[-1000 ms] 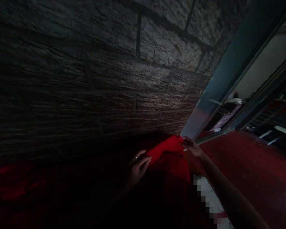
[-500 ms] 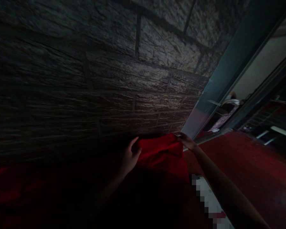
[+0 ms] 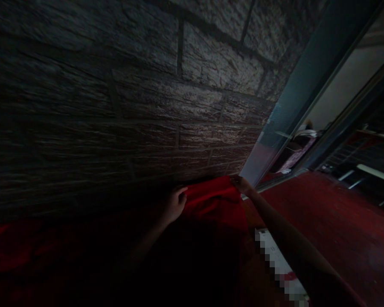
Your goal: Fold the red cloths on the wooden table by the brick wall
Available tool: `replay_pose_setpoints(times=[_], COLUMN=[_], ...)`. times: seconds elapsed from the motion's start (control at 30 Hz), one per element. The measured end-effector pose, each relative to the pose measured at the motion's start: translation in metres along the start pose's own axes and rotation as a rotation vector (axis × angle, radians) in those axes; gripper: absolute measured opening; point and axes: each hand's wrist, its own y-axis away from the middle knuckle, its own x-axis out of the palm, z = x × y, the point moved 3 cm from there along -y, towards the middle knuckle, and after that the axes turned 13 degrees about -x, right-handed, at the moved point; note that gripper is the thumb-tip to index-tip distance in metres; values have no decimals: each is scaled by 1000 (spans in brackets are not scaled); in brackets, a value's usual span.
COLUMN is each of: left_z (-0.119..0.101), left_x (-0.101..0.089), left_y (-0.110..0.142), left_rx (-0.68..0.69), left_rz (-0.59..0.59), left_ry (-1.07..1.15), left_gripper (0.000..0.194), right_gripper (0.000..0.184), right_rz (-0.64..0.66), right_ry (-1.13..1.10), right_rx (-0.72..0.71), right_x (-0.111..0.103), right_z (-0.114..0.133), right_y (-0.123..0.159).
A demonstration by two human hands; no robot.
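A red cloth (image 3: 211, 198) lies along the foot of the wall, its upper edge stretched between my two hands. My left hand (image 3: 176, 204) has its thumb and fingers closed on that edge at the left. At the far right corner my right hand (image 3: 240, 184) pinches the same cloth, fingers pressed together. Folds run across the lit part of the fabric; deep shadow hides the lower part and most of what lies to the left.
A rough brick wall (image 3: 141, 98) rises directly behind the cloth. To the right stand a grey door frame (image 3: 275, 132), a red floor (image 3: 310, 204) and a white bench-like piece (image 3: 376, 174). A white patterned item (image 3: 275, 251), partly pixelated, lies below my right forearm.
My left hand's thumb and fingers have closed onto the cloth's edge from a more open shape. My right hand keeps its hold on the corner. The view has shifted slightly.
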Motion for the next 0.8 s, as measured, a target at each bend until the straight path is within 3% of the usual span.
replay_pose_setpoints(times=[0.13,0.27,0.43,0.57,0.7,0.8], left_z=[-14,-19,-9,-14,-33,-45], left_x=[-2,9,16,8,6,19], left_y=[10,24,31,20,-4,-14], left_rx=[223,399,368,314,232,335], left_rz=[-91,145,212,270,309,284], left_ry=[-169,-342,-393,-396,-417,-392], left_gripper=[41,48,52,50,52,51], right_gripper=[46,47,55,63,63,68], right_rz=[10,209,199,110,257,305], right_ry=[163,321,374,394,309,342], right_rx=[-57,-160,-65,-154,-245,-225], right_x=[6,27,25,13,26,38], right_z=[13,23,38,92,144,156], right_y=[5,12,22,54,103,124])
